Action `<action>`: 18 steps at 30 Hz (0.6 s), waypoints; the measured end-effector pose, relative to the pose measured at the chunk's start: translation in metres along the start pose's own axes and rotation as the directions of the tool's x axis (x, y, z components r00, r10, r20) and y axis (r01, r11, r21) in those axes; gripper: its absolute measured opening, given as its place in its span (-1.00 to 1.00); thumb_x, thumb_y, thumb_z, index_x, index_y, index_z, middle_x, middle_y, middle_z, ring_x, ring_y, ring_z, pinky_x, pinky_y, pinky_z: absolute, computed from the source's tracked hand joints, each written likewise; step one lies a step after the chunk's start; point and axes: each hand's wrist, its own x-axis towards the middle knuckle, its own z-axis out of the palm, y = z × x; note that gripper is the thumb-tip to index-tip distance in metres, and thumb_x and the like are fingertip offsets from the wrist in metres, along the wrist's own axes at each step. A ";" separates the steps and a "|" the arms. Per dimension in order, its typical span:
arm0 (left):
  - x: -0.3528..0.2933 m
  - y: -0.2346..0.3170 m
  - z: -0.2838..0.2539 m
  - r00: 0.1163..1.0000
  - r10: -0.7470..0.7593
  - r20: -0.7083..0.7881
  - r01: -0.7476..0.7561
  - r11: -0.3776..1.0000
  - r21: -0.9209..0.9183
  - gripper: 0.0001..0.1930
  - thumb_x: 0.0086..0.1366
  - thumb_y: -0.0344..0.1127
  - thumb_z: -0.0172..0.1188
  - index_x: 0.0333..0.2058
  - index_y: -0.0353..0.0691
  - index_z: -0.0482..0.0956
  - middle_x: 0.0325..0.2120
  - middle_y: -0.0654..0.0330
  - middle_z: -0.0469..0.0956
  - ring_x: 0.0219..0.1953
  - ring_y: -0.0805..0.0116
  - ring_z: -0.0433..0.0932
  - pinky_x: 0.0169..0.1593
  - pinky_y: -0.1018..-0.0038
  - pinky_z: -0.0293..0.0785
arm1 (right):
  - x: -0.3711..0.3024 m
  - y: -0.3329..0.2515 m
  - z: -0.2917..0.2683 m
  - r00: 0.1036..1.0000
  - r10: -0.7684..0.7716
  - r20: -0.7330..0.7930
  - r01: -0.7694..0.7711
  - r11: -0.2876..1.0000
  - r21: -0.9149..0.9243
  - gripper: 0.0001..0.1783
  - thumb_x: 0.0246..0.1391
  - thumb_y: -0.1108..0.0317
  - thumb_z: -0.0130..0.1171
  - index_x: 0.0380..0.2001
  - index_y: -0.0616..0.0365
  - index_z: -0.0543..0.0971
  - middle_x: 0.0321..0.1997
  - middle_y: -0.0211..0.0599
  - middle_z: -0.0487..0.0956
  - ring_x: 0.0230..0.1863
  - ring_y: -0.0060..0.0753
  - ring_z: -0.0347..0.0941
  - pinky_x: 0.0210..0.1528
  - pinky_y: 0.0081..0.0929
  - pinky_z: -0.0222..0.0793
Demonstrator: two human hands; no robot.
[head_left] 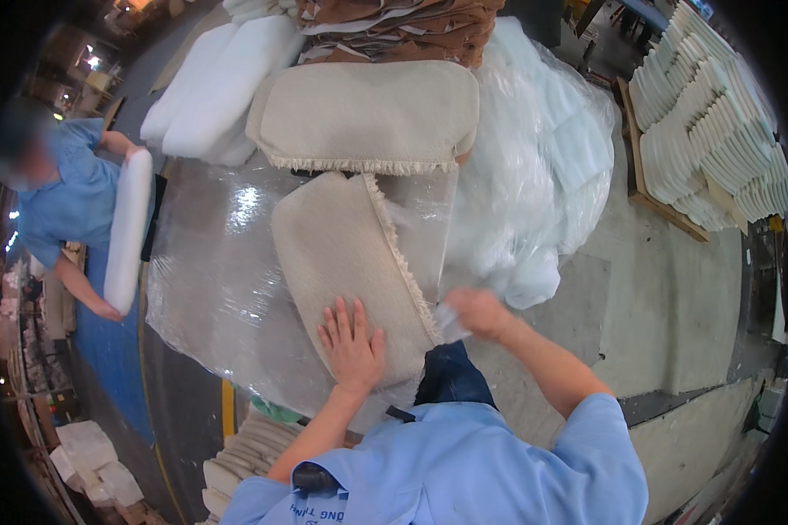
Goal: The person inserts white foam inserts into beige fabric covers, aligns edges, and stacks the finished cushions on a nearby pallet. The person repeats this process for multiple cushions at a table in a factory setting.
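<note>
Right in front of you is a big table [210, 271] with shiny, clear plastic all over it. On its right side sits a big, puffy white heap [525, 175] wrapped in clear plastic. Farther off to the right, a tall pile of pale pads [705, 127] leans in rows over some wood. At the far end you can see a brown stack [398, 35] of folded stuff, and to its left lie thick white pads [223, 83]. Off to your left, another person [74, 188] in a blue shirt has both arms around a long white pad [130, 232].

Closer to you, a beige cover [368, 109] lies sideways, with its fringe facing you. Just below it is a second beige piece [346, 249], lying at a slant. This one is under your left hand and to the left of your right hand. Its fringe [398, 254] runs down its right side.

Your two hands are apart. Your left hand [352, 350] is open and flat, palm down, fingers a little spread, on the near part of the slanted piece. Your right hand [481, 313] is just past the fringe. It looks curled, but it is blurry. A small white bit [449, 324] is by its fingers, and you cannot tell if they grip it.
</note>
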 end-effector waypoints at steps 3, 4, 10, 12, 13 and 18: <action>0.009 0.000 -0.004 0.997 0.072 -0.008 -0.072 0.997 -0.005 -0.21 0.51 0.06 0.08 0.57 -0.19 0.17 0.61 -0.20 -0.05 0.61 -0.42 -0.14 0.57 -0.34 -0.30 | 0.002 0.099 -0.058 0.689 0.363 -0.627 -0.398 0.913 0.090 -0.71 0.17 0.45 0.12 -0.04 0.04 0.60 -0.14 0.09 0.71 -0.06 0.28 0.64 -0.03 0.09 0.53; 0.008 -0.002 -0.003 0.997 0.081 -0.008 -0.081 0.997 0.010 -0.21 0.51 0.06 0.08 0.57 -0.20 0.17 0.61 -0.20 -0.05 0.61 -0.43 -0.13 0.57 -0.34 -0.30 | 0.002 0.106 -0.086 0.569 0.470 -0.675 -0.495 0.851 0.175 -0.67 0.20 0.44 0.13 0.04 0.05 0.61 -0.14 0.10 0.71 -0.02 0.26 0.64 0.00 0.07 0.53; 0.078 -0.030 -0.011 0.999 0.041 -0.011 -0.042 0.987 -0.154 -0.30 0.56 -0.04 0.03 0.53 -0.28 0.20 0.57 -0.20 0.09 0.59 -0.41 -0.03 0.59 -0.24 -0.20 | 0.062 0.057 -0.104 0.757 0.391 -0.524 -0.207 0.904 0.375 -0.61 0.19 0.39 0.32 0.10 0.12 0.67 0.02 0.00 0.75 0.08 0.04 0.67 0.16 -0.17 0.52; 0.138 -0.043 -0.015 0.994 -0.002 -0.106 -0.021 0.976 -0.219 -0.35 0.59 -0.10 -0.01 0.52 -0.31 0.21 0.55 -0.20 0.14 0.58 -0.41 0.00 0.59 -0.18 -0.13 | 0.106 0.037 -0.094 0.850 0.335 -0.407 -0.128 0.880 0.456 -0.55 0.20 0.35 0.35 0.17 0.14 0.66 0.07 -0.06 0.75 0.13 -0.07 0.66 0.22 -0.25 0.50; 0.166 -0.051 -0.018 0.990 0.003 -0.141 -0.030 0.982 -0.187 -0.36 0.60 -0.11 -0.02 0.52 -0.30 0.21 0.55 -0.18 0.15 0.58 -0.40 0.01 0.59 -0.17 -0.11 | 0.130 0.024 -0.086 0.887 0.279 -0.369 -0.064 0.864 0.500 -0.51 0.19 0.34 0.37 0.21 0.12 0.64 0.08 -0.06 0.75 0.15 -0.11 0.65 0.23 -0.27 0.50; 0.245 -0.068 -0.029 0.986 -0.004 -0.164 -0.008 0.997 -0.073 -0.38 0.62 -0.07 -0.07 0.53 -0.19 0.23 0.56 -0.06 0.16 0.59 -0.34 0.01 0.60 -0.15 -0.11 | 0.204 -0.027 -0.057 0.941 0.165 -0.297 -0.049 0.931 0.362 -0.35 0.03 0.28 0.36 0.25 0.12 0.59 0.06 0.09 0.72 0.13 0.17 0.65 0.18 -0.08 0.53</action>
